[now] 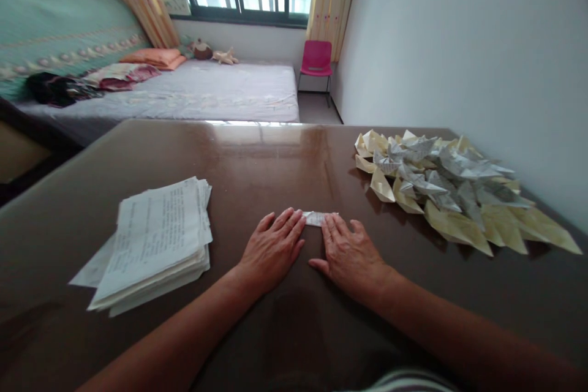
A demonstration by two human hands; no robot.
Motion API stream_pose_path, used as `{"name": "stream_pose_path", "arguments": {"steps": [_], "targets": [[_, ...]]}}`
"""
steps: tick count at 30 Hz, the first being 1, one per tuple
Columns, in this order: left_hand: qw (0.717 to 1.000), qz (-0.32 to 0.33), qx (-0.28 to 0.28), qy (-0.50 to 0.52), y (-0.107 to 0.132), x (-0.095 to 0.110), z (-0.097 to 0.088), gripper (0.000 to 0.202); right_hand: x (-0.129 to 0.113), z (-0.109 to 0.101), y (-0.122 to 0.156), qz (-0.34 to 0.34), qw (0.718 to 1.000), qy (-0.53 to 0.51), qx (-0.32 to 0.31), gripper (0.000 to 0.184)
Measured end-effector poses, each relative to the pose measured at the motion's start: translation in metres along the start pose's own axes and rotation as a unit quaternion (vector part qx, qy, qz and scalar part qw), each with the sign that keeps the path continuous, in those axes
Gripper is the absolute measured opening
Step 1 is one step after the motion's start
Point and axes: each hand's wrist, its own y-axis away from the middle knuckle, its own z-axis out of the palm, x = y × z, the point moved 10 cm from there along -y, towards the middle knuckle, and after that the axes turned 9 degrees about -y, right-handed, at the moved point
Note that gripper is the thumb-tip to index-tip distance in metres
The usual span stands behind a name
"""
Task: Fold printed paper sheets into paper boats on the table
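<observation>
My left hand [273,249] and my right hand [350,253] lie flat, side by side, on the brown table [257,159]. Their fingers are stretched out and press down on a small folded piece of printed paper [316,217]. Only a narrow strip of that paper shows between the fingertips; the rest is hidden under the hands. To the left of my left hand lies a stack of printed sheets [158,239]. To the right of my right hand sits a heap of several folded paper shapes [450,190], cream and grey.
Beyond the table's far edge stands a bed [197,95] with pillows and clothes on it. A pink chair [316,61] stands by the window. A white wall [459,43] runs close along the table's right side.
</observation>
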Motion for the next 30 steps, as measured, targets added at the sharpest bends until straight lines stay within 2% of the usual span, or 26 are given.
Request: {"name": "stream_pose_path", "arguments": {"steps": [3,6,7,10,12,14,16,17,19,23,28,30], "targets": [[1.0,-0.018,0.014,0.006,0.0,-0.007,-0.006,0.038,0.004,-0.009,-0.002,-0.017,1.0,-0.014,0.016,0.065],[0.998,-0.028,0.034,0.038,-0.001,-0.015,-0.009,0.031,0.02,-0.023,-0.011,-0.038,0.997,-0.068,0.027,0.032],[0.997,-0.036,0.041,0.057,-0.002,-0.019,-0.009,0.028,0.03,-0.027,-0.016,-0.034,0.994,-0.101,0.03,0.026],[0.989,-0.076,0.056,0.116,-0.002,-0.033,-0.007,0.028,0.068,-0.035,-0.027,0.011,0.968,-0.235,0.09,0.027],[0.984,-0.092,0.056,0.14,-0.002,-0.039,-0.005,0.039,0.081,-0.025,-0.031,0.019,0.945,-0.314,0.086,0.034],[0.983,-0.086,0.058,0.152,-0.002,-0.039,-0.005,0.039,0.079,-0.013,-0.034,-0.012,0.922,-0.381,0.064,0.022],[0.982,-0.072,0.06,0.162,-0.001,-0.036,-0.007,0.027,0.071,-0.01,-0.033,-0.056,0.902,-0.424,0.059,0.004],[0.981,-0.065,0.065,0.168,0.0,-0.035,-0.009,0.02,0.068,-0.012,-0.032,-0.073,0.896,-0.433,0.064,0.003],[0.978,-0.057,0.077,0.184,0.001,-0.033,-0.013,0.014,0.064,-0.019,-0.029,-0.097,0.896,-0.428,0.074,0.008],[0.971,-0.041,0.092,0.216,0.002,-0.029,-0.016,0.016,0.052,-0.03,-0.025,-0.14,0.904,-0.399,0.063,0.01],[0.961,-0.044,0.096,0.254,0.0,-0.028,-0.016,0.015,0.053,-0.028,-0.029,-0.102,0.91,-0.392,0.085,0.018],[0.959,-0.043,0.093,0.263,-0.001,-0.026,-0.015,0.013,0.049,-0.026,-0.03,-0.106,0.911,-0.39,0.084,0.014]]}}
